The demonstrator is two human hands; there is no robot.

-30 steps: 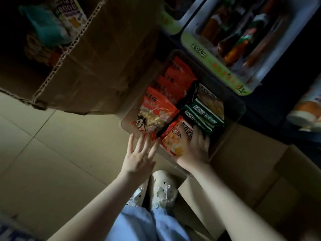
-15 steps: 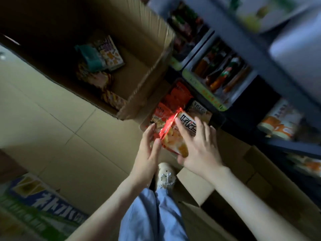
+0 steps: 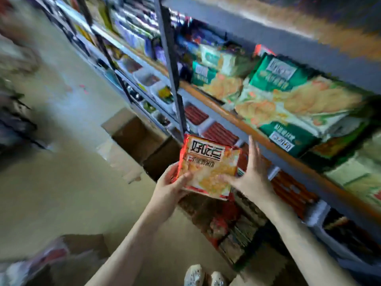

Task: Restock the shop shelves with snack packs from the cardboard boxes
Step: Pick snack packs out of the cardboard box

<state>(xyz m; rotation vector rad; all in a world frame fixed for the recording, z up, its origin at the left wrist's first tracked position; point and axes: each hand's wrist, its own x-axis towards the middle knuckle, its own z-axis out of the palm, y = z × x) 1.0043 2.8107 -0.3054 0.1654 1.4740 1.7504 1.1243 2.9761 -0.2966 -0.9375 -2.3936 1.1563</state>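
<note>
A red and yellow snack pack with black lettering is held up in front of the shelving, between both hands. My left hand grips its lower left corner, thumb on the front. My right hand supports its right side with the thumb on the front and the fingers spread upward behind the pack. Just right of the pack runs a shelf with an orange edge, stacked with large green and white cracker bags. An open cardboard box stands on the floor behind the pack.
A grey upright post divides the shelving. White trays of red sausage sticks sit on the level below the crackers. A low bin of red packs lies under my arms. Another cardboard box is at lower left. My shoes show at the bottom.
The view has swung up from the floor bin to the shelves. Both hands have lifted the red snack pack out of the bin to shelf height.
</note>
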